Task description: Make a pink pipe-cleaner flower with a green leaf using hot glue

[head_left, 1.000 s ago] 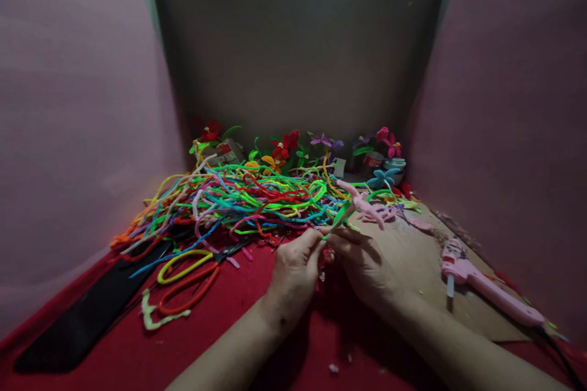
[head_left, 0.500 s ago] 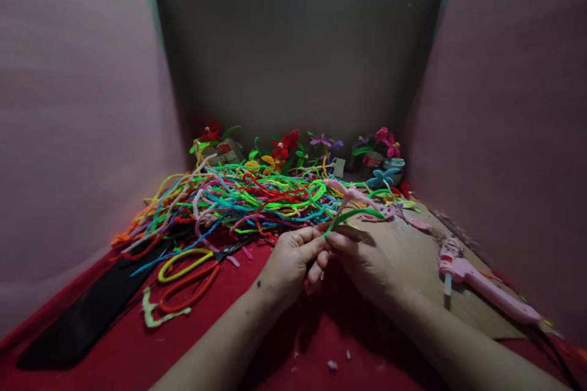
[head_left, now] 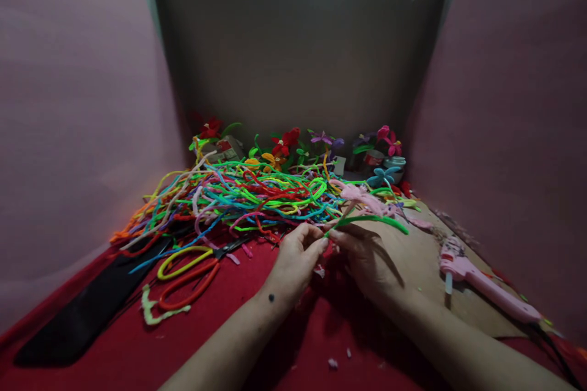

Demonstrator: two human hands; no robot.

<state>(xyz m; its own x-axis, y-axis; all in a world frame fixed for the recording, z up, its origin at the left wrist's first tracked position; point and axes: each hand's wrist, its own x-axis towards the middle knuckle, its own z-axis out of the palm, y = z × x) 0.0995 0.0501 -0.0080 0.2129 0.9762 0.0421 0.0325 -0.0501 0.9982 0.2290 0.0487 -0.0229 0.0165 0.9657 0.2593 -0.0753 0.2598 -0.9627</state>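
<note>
Both hands, left hand (head_left: 296,256) & right hand (head_left: 367,256), pinch fuzzy green pipe cleaner (head_left: 371,220), bent in arc.

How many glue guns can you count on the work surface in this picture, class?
1. The pink glue gun lies on the brown board at the right, beyond the right hand. Another could be hidden under the pile of pipe cleaners.

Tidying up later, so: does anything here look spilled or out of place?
Yes. The tangled pile of multicoloured pipe cleaners sprawls loose across the red cloth, and small pale scraps lie scattered near the person's forearms.
</note>
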